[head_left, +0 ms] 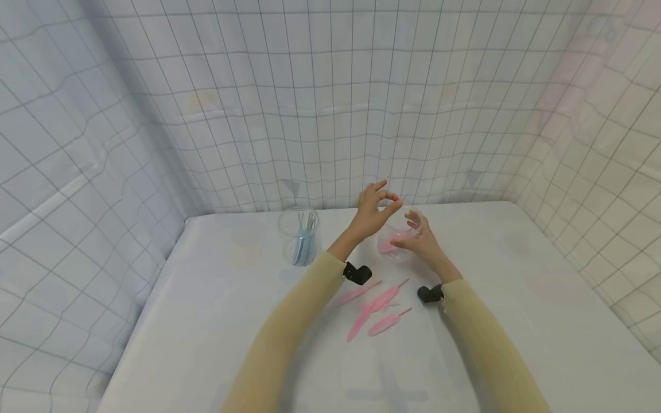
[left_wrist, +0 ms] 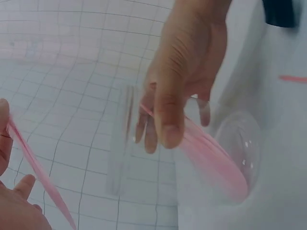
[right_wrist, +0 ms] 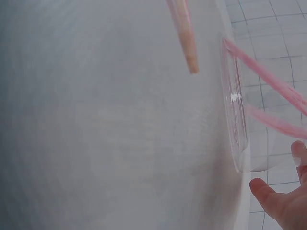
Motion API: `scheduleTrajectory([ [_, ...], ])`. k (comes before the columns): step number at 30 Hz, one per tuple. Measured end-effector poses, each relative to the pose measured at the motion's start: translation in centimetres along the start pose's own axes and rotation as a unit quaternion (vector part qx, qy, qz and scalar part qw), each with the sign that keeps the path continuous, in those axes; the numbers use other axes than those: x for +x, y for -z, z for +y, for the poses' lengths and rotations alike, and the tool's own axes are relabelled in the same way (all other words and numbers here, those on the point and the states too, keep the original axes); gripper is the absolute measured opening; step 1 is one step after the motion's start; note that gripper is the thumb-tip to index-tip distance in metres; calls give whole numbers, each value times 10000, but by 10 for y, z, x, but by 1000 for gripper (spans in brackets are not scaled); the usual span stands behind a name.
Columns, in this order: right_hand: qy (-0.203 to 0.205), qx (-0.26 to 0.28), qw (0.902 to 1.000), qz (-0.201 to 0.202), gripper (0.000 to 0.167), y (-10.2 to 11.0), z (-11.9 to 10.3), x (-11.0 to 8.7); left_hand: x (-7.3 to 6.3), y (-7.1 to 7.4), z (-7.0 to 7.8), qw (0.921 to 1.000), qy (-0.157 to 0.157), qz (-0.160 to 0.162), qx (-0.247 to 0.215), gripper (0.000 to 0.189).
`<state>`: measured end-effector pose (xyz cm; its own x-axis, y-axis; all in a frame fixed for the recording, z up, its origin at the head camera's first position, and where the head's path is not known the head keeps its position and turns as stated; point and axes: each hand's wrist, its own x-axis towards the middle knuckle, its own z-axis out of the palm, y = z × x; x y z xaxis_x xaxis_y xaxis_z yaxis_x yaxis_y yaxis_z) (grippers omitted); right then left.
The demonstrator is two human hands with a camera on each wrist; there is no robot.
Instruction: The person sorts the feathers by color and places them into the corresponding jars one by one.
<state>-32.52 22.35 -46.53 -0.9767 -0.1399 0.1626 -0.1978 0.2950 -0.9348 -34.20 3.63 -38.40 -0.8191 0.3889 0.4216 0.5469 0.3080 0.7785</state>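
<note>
My left hand (head_left: 373, 212) is raised at the mouth of a clear cup on the right, thumb and forefinger pinching a pink feather (left_wrist: 41, 172). The feather hangs downward in the left wrist view. My right hand (head_left: 426, 246) holds this clear cup (right_wrist: 235, 110) from its right side, thumb in front and fingers around the back. Inside the cup, pink feathers (left_wrist: 216, 163) lean against the wall. More loose pink feathers (head_left: 384, 326) lie on the table in front of the cup, some crossing each other.
A second clear cup (head_left: 287, 246) stands to the left with several blue feathers (head_left: 306, 244) in it, quills up. The white table (head_left: 217, 332) reaches back to a grid-patterned cloth wall (head_left: 299, 115), with cloth on both sides as well.
</note>
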Motion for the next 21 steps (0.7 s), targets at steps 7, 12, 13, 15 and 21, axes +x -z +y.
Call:
scheduleTrajectory([
  [7, 137, 32, 9998, 119, 98, 0, 19, 7, 23, -16, 2, 9901, 192, 248, -1365, 22],
  [12, 205, 19, 9997, 146, 98, 0, 20, 8, 24, -25, -8, 9832, 404, 252, -1760, 21],
  [13, 185, 6, 9997, 131, 99, 0, 20, 8, 23, -26, -11, 9835, 435, 230, -1743, 21],
  [15, 119, -27, 9999, 123, 100, 0, 20, 7, 19, -27, -16, 9841, 538, 141, -1688, 21],
  [21, 50, -96, 9999, 69, 100, 1, 17, 6, 2, -23, -31, 9880, 876, -50, -1274, 27],
])
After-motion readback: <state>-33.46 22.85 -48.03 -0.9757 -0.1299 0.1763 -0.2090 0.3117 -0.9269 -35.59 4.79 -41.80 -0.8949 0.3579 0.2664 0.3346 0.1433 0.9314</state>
